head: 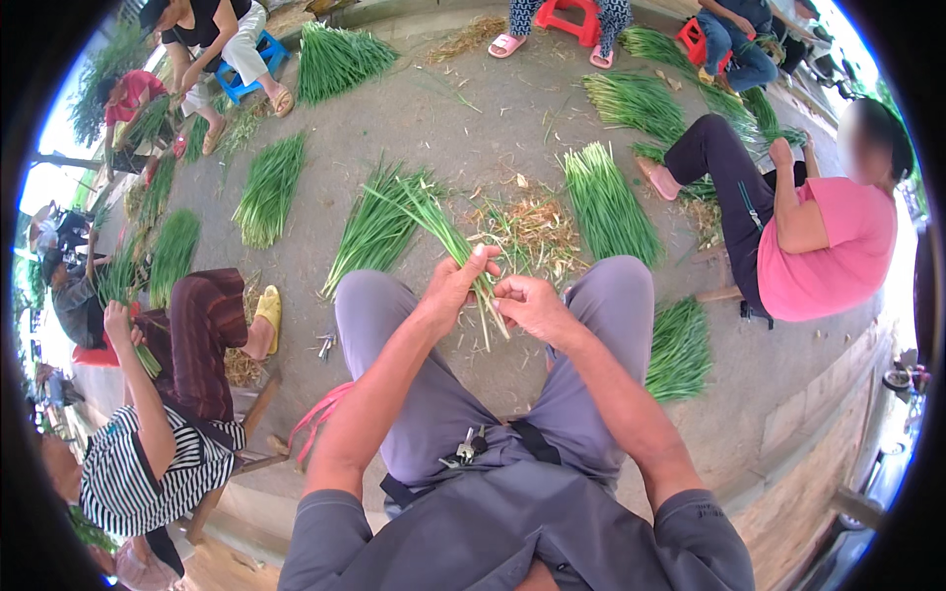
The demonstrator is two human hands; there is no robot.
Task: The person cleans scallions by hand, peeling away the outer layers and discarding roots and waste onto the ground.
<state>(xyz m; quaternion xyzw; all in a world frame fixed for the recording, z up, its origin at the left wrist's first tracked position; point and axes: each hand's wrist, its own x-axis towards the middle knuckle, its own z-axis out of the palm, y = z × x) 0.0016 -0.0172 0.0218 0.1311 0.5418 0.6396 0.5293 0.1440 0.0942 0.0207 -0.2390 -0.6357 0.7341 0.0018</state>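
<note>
My left hand (pixel 452 289) is closed around a small bunch of green scallions or similar leafy stalks (pixel 436 220). Their leaves point up and away to the left, and the pale stem ends hang below the fingers. At those stem ends, my right hand (pixel 538 309) has thumb and forefinger pinched on a stalk. A loose pile of the same greens (pixel 378 225) lies on the ground just beyond my left knee. Beyond my hands, dry brown and green trimmings (pixel 536 230) form a heap. A neat bundle of greens (pixel 612 207) rests past my right knee, pale ends facing away.
More bundles lie around, including greens beside my right leg (pixel 678 351) and a far pile (pixel 340 63). People sit close on both sides: one in a striped shirt (pixel 155 473), one in a pink shirt (pixel 828 251). A pink ribbon (pixel 319 417) hangs by my left thigh.
</note>
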